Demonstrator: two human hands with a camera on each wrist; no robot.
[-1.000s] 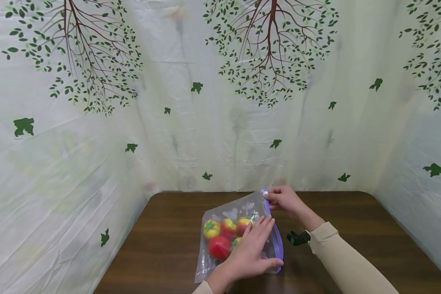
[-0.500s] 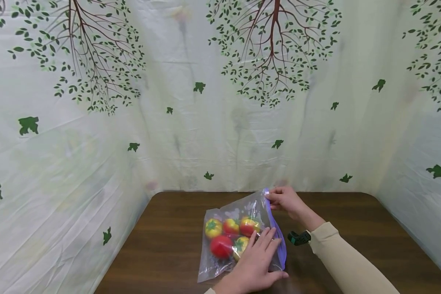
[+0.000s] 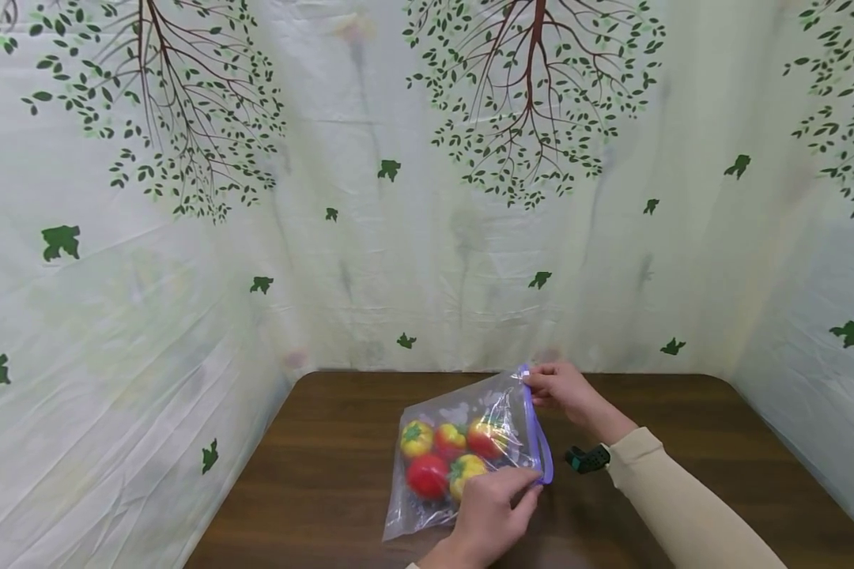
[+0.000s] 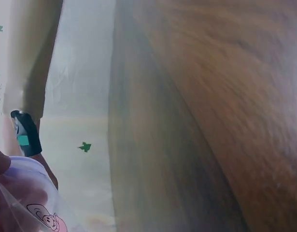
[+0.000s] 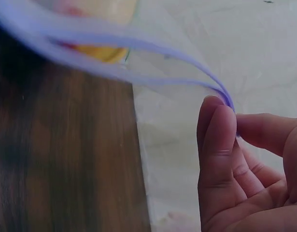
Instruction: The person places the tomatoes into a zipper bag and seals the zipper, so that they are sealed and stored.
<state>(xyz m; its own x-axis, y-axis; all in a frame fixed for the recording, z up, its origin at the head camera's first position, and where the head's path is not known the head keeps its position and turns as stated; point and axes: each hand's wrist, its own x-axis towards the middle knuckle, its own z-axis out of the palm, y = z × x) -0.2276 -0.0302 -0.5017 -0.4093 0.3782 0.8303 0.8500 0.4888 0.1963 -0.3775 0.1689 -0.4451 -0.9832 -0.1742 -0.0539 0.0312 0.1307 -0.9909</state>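
A clear zip bag with a purple zip edge lies on the brown table in the head view. Inside it are a round red fruit and several red-and-yellow ones with green tops. My right hand pinches the far end of the zip edge between thumb and fingers; in the right wrist view the purple strips bow apart away from the fingertips. At the near end, my left hand pinches the zip edge, its fingers curled. A pig print shows on the bag in the left wrist view.
The brown table reaches back to a pale curtain printed with trees and leaves. A dark band circles the right wrist, below a cream sleeve.
My left hand has gone from lying flat over the bag to pinching the near end of its zip edge, which has lifted slightly. The right hand keeps its pinch on the far end.
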